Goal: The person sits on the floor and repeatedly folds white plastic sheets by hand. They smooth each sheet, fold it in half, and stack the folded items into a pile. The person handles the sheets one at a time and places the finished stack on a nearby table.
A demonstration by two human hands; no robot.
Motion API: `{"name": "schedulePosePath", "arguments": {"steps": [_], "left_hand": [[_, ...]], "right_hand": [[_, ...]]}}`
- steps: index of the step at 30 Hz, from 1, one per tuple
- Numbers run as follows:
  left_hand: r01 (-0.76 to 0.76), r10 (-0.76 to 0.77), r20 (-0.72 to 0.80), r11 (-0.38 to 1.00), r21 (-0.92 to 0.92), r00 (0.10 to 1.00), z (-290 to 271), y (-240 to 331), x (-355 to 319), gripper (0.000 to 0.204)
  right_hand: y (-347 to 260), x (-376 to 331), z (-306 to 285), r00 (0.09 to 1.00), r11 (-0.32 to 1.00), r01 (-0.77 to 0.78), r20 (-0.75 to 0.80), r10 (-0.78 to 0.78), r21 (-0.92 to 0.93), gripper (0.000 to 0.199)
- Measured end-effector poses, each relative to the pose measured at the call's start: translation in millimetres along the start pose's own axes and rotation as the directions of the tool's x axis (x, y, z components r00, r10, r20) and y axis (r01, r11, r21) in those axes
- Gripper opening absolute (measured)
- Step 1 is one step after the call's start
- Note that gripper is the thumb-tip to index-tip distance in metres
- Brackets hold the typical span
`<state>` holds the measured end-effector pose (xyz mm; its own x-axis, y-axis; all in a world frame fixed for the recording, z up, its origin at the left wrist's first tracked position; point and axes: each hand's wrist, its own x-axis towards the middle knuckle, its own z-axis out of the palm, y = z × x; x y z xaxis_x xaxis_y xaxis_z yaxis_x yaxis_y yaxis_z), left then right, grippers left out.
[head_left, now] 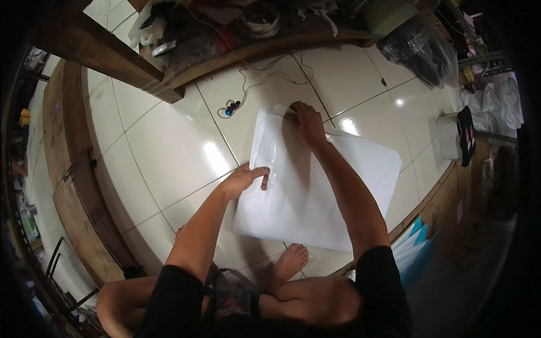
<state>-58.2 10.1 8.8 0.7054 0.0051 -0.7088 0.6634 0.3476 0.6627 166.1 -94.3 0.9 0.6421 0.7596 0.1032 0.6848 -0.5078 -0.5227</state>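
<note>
A wide white sheet stack (332, 197), shiny like plastic along its left side, lies at a slant over the tiled floor in front of me. My left hand (243, 181) grips its left edge, with the thumb and a fingertip showing on the white surface. Up at the far edge, my right hand (309, 125) is closed on the sheets with its fingers bent over the border, and the fingertips are partly hidden. That forearm crosses above the stack's right half. Whether these are paper or plastic sheets I cannot tell.
Beyond the stack lies a thin cord (273, 73) with blue beads (230, 108). A wooden bench (236, 56) spans the far side; a wooden beam (70, 163) stands left. Right are a dark plastic bag (420, 53) and a white bin (449, 137). My bare foot (292, 260) is near.
</note>
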Motion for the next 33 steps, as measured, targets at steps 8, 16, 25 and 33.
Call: {"name": "schedulePosePath", "arguments": {"steps": [8,16,25,33], "left_hand": [[0.061,-0.059,0.030,0.996,-0.070,0.998,-3,-6,3,0.029],[0.007,-0.007,0.040,1.000,-0.004,0.999,1,11,-5,0.025],[0.022,-0.023,0.088,1.000,0.008,0.996,3,20,-9,0.028],[0.014,-0.019,0.095,0.999,0.050,0.995,1,16,-8,0.039]], "right_hand": [[-11,7,10,0.997,0.941,-0.007,-0.070,-0.018,-0.338,0.023],[-44,0,37,0.960,0.953,-0.156,-0.266,0.085,-0.260,0.025],[-37,15,31,0.989,0.973,-0.096,-0.133,0.069,-0.210,0.028],[-32,13,23,0.994,0.996,-0.004,0.108,0.014,-0.089,0.024]]}}
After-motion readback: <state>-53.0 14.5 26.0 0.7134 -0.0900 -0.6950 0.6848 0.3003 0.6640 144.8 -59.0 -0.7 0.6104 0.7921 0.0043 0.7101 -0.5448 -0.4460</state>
